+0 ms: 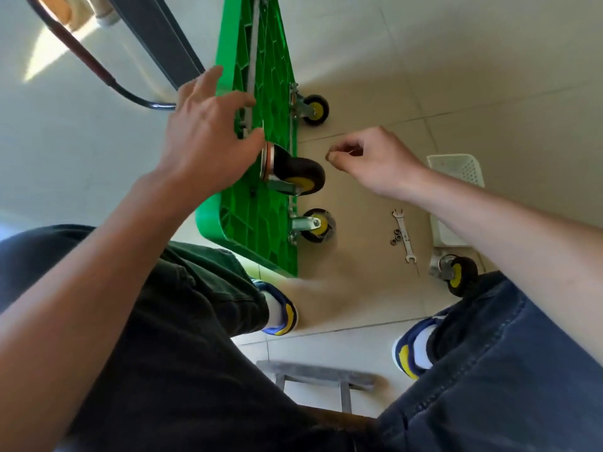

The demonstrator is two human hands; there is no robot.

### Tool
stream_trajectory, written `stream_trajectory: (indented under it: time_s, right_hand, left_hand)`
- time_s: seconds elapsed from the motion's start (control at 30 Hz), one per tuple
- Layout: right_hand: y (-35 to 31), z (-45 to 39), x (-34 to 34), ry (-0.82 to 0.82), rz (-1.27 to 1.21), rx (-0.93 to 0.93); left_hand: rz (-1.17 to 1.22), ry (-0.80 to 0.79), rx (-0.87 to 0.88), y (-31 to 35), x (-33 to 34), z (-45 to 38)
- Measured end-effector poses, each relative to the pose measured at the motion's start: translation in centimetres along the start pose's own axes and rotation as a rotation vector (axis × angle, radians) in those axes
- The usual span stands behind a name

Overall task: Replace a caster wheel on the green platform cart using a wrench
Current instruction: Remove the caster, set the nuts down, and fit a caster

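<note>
Green cart (257, 76), blk/yellow casters (301, 176)

cart (261, 76): its far end runs off the top edge of the frame; its flat top faces away, unseen.
handle (81, 57): cut off at the upper left corner.
left hand (208, 138): covers the mounting plate of the middle caster (293, 174).
right hand (368, 158): fingertips pinch a small dark item (329, 156), too small to identify.
nuts (395, 235): a tiny cluster beside the wrench (404, 235), count unclear.
white basket (456, 177): partly behind the right forearm.
loose caster (455, 274): lower part hidden by the right knee.
</note>
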State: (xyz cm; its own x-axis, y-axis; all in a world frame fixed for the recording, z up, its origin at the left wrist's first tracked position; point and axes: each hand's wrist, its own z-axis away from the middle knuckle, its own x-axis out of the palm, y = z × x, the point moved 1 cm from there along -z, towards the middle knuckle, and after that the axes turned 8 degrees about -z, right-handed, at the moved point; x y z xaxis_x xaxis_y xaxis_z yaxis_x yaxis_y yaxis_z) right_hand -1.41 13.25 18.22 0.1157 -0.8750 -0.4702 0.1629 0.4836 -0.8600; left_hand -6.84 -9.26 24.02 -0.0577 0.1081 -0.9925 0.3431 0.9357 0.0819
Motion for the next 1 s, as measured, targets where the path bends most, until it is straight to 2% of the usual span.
stream_trajectory:
  time_s: [0.17, 0.37, 0.57, 0.73, 1.0]
  right_hand:
    - [0.8, -1.9, 2.4, -0.064, 0.037, 0.018]
    - [1.3, -2.0, 4.9, 0.048, -0.243, 0.059]
    - [1.5, -2.5, 5.3, 0.136, -0.391, 0.163]
    - [1.6, -2.8, 6.0, 0.115, -0.461, 0.229]
    - [0.3, -2.9, 5.4, 0.201, -0.551, 0.156]
  left_hand:
    - [0.022, -0.062, -0.097, 0.4, 0.7, -0.3]
    - [-0.042, -0.092, -0.078, 0.4, 1.1, -0.3]
    - [-0.052, -0.077, -0.042, 0.1, 1.6, -0.4]
    - [0.019, -0.016, -0.036, -0.1, 1.8, -0.6]
    - [0.142, 0.032, -0.073, -0.4, 1.3, -0.3]
